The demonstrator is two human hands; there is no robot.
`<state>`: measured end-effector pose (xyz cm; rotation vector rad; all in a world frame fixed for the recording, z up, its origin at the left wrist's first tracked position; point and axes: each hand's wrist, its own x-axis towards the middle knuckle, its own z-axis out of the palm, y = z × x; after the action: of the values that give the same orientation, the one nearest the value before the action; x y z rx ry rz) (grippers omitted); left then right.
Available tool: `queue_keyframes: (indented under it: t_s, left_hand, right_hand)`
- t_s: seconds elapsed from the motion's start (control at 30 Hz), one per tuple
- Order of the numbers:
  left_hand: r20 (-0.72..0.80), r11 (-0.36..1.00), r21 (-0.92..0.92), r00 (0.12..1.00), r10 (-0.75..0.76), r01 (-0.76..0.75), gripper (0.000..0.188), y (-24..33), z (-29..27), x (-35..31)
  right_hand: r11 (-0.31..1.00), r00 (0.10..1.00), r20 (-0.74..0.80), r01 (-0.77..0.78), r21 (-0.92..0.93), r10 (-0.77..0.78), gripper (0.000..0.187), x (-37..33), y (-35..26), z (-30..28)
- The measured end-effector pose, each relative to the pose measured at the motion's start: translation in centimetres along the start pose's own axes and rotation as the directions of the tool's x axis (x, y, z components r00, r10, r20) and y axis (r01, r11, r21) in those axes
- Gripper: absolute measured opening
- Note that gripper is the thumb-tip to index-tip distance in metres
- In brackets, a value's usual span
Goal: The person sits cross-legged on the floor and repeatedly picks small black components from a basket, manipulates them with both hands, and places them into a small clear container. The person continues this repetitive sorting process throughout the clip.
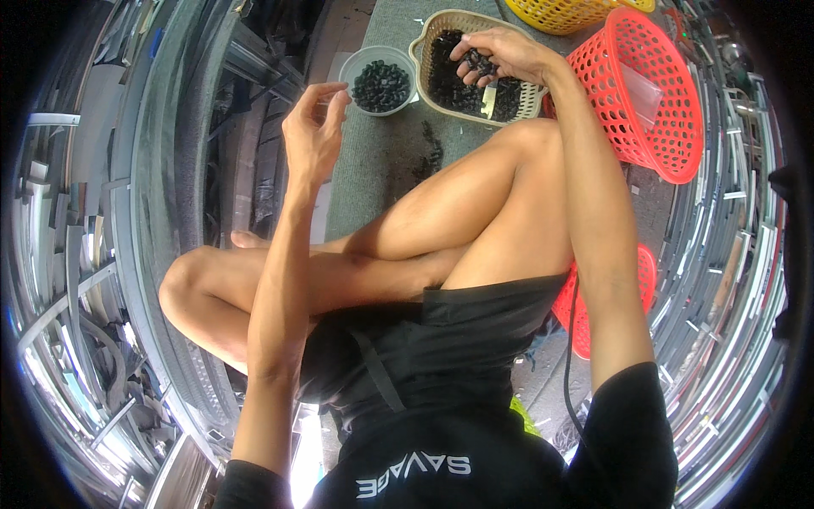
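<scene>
My right hand (504,56) is closed around several small black pieces (480,62), held above a beige plastic basket (419,53). A heap of similar dark pieces (447,76) fills that basket, and a pale yellowish strip (488,103) lies at its near side. Left of the basket, a round translucent tub (349,95) contains dark pieces (381,85). Beside the tub's left rim is my left hand (314,131), its fingers loosely bent with thumb and index tips slightly apart. I see nothing between them.
A red perforated basket (632,93) leans at the right, with a yellow one (555,13) behind. Another red basket (619,293) is near my right elbow. Scattered black bits (432,148) lie on the grey mat (373,153). Stacked metal profiles (93,195) line both sides.
</scene>
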<state>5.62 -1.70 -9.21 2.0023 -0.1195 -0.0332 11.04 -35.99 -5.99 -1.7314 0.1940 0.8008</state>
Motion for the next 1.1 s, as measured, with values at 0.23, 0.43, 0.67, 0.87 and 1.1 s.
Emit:
queue_keyframes:
  t_s: [0.23,0.43,0.67,0.87,1.1]
  left_hand:
    - [0.011,1.000,-0.026,1.000,0.002,-0.001,0.024,-0.1,0.0,0.1]
    - [0.019,0.999,-0.036,1.000,-0.001,0.001,0.024,0.0,0.0,0.0]
    - [0.155,0.996,0.032,0.985,0.082,-0.088,0.021,1.9,1.1,-1.2]
    - [0.411,0.975,0.079,0.898,0.159,-0.209,0.036,3.6,5.0,-3.7]
    - [0.550,0.994,0.021,0.828,-0.105,0.112,0.061,4.1,5.5,-3.9]
  right_hand:
    - [0.970,0.992,0.021,0.129,-0.204,-0.127,0.039,0.0,0.3,0.0]
    - [0.903,0.991,0.069,0.130,-0.410,-0.111,0.042,0.2,0.3,0.4]
    - [0.545,0.926,-0.368,-0.269,-0.794,-0.079,0.042,4.2,0.5,1.1]
    - [0.534,0.901,-0.419,-0.303,-0.789,-0.108,0.046,5.2,1.6,2.1]
    - [0.555,0.966,-0.217,-0.104,-0.825,-0.142,0.058,3.9,2.0,1.8]
